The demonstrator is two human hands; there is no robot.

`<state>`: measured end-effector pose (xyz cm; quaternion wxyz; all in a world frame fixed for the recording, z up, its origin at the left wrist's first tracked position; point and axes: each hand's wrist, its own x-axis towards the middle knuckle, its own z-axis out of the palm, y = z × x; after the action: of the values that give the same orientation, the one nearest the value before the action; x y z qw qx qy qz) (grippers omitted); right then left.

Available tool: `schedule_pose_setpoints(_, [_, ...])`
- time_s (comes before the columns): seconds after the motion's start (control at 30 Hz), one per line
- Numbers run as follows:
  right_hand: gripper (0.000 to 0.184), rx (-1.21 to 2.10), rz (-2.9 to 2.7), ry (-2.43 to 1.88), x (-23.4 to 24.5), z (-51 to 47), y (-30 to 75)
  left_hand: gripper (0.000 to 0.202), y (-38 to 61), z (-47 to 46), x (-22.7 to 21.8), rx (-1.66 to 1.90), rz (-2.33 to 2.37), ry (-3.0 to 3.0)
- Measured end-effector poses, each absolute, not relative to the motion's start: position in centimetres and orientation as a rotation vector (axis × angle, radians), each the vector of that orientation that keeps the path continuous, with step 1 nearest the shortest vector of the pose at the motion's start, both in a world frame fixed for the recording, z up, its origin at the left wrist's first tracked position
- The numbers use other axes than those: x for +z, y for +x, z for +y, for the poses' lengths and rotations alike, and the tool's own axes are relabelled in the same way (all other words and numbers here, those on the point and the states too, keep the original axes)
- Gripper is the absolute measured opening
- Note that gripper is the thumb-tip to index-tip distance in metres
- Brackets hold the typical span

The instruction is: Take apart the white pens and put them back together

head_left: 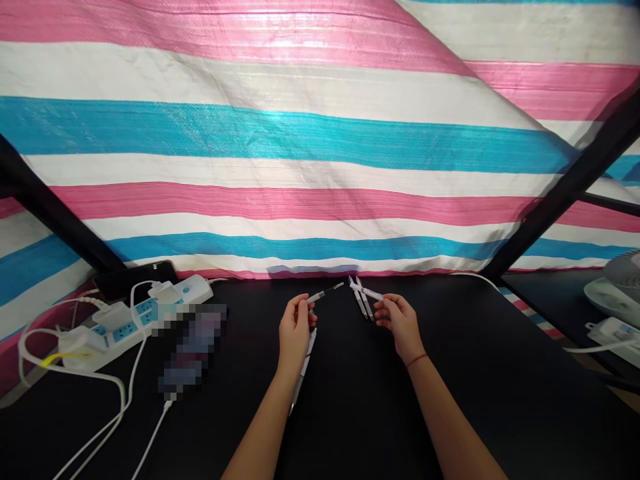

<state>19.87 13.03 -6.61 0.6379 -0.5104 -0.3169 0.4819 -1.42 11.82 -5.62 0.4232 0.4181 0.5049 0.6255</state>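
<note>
My left hand [296, 325] pinches a slim pen part [316, 297], pale at the fingers, with a thin dark refill-like rod [334, 289] sticking out to the right. In my right hand [399, 321], closed fingertips grip a white pen barrel [371, 293] pointing left. The two pieces are apart, with a gap between them. Just beyond the right fingertips, two white pens [361, 303] lie side by side, partly behind the barrel. At least one more white pen [303, 377] rests along my left wrist, its upper part partly covered by the hand.
On the left of the black table [350, 413] stands a white power strip [130, 327] with plugs and loose white cables [123, 400]. A pixelated phone-like object [195, 350] lies beside it, and a black device [135, 279] behind. Striped sheeting [300, 147] hangs at the back between dark posts [560, 193].
</note>
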Motion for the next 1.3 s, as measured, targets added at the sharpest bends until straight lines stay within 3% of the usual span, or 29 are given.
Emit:
schedule_pose_setpoints(0.53, [0.034,1.090,-0.805,-1.103,-6.82,13.04,19.66,0.030,-1.23,11.64,-5.29,1.575,1.291,1.103])
schedule_pose_setpoints(1.3, [0.023,1.046,-0.803,-1.034,-6.53,13.00,19.69,0.029,-1.32,11.64,-5.16,1.587,1.288,1.066])
